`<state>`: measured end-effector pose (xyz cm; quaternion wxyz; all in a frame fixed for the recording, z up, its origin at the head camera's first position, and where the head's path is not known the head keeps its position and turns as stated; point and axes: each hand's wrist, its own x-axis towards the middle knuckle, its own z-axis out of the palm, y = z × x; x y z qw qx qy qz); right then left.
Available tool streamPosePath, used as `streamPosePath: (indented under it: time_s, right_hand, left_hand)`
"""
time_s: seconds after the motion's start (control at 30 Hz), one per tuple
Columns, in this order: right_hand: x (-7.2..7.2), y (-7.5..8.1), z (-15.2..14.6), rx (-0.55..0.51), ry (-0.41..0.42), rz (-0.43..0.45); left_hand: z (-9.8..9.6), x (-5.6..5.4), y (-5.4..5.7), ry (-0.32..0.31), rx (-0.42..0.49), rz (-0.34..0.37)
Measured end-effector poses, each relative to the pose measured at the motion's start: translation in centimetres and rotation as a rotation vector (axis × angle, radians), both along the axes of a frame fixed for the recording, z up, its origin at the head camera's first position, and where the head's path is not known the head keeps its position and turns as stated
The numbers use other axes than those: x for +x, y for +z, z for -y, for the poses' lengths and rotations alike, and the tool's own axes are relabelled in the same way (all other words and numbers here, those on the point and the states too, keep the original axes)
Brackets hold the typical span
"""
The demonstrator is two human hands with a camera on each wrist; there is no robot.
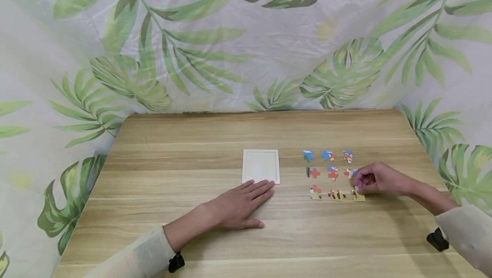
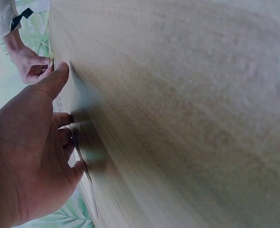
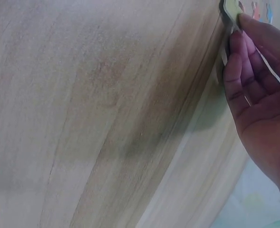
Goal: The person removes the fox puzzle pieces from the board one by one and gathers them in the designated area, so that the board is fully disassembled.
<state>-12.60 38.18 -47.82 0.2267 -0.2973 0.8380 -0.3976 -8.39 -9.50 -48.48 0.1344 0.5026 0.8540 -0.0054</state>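
Note:
My left hand [image 1: 242, 204] lies palm down with its fingers straight, the fingertips touching the near edge of a white square puzzle frame [image 1: 262, 151]. In the left wrist view that hand [image 2: 30, 142] shows its thumb stretched out over the wood. My right hand [image 1: 380, 179] pinches a yellow-green jigsaw piece [image 1: 359, 198] at the near right corner of a group of pieces. The right wrist view shows the thumb on this jigsaw piece [image 3: 231, 9], its far part cut off by the picture's top. Fingers partly cover a blue-and-white piece [image 1: 349, 173] just behind.
Several more jigsaw pieces lie apart in rows right of the frame, among them a blue one [image 1: 308, 155], a red one [image 1: 332, 173] and a striped one [image 1: 337, 194]. A leaf-print cloth [image 1: 269, 47] hangs behind the wooden table [image 1: 173, 141].

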Motion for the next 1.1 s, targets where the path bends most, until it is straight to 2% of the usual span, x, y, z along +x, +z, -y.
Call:
streamPosePath:
  time_s: [0.27, 0.5, 0.87, 0.97, 1.1]
  right_hand:
    - [0.2, -0.4, 0.1, -0.04, -0.004, -0.023]
    - [0.4, -0.1, 0.1, -0.017, -0.026, -0.064]
    - [-1.0, 0.7, -0.2, 0.09, -0.142, -0.28]
    - [-1.6, 0.8, -0.5, 0.109, -0.177, -0.353]
    - [-2.5, 0.8, -1.1, 0.176, -0.239, -0.481]
  left_hand:
    - [-0.1, 0.0, -0.2, -0.004, 0.0, -0.005]
    - [-0.2, -0.1, -0.4, -0.009, 0.007, -0.018]
    - [-0.1, 0.1, -0.8, 0.007, 0.099, -0.013]
    - [0.6, -0.2, -0.6, 0.047, 0.136, -0.025]
    - [2.7, -1.2, -0.4, 0.16, 0.208, -0.079]
